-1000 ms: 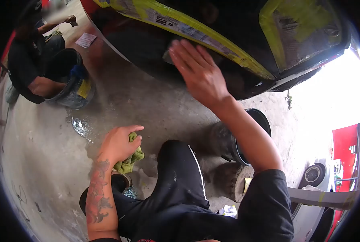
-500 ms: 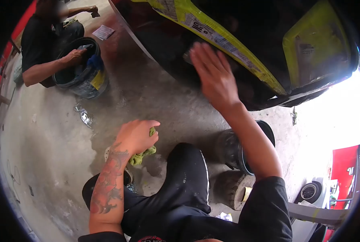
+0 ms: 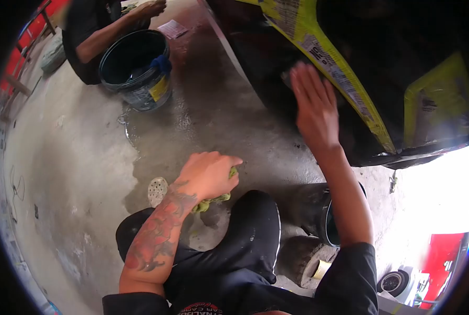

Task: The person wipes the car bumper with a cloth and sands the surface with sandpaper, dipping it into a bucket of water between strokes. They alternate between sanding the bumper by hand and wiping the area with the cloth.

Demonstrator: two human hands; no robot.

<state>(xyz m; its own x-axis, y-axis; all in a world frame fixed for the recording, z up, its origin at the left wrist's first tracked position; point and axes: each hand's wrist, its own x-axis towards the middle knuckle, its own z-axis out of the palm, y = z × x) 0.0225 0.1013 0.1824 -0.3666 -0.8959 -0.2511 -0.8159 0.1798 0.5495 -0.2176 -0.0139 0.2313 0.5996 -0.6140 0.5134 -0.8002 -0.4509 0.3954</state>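
A round black plastic bucket [image 3: 132, 98] with a blue cloth [image 3: 162, 63] at its rim and a yellow label [image 3: 160, 89] on its side stands on the wet grey concrete floor [image 3: 208, 126], beside another person in dark clothes [image 3: 90, 23]; its dim inside hides what it holds. A second dark bucket [image 3: 313, 210] is partly hidden by the right forearm, its contents out of sight. The right hand [image 3: 318, 107] lies flat against the glossy black car panel [image 3: 261, 68], just below a strip of yellow tape and printed paper [image 3: 345, 86], fingers straight and close together; what is under it cannot be told. The left hand [image 3: 211, 173] hangs beside the knee, curled round a crumpled green cloth [image 3: 213, 201], one finger extended
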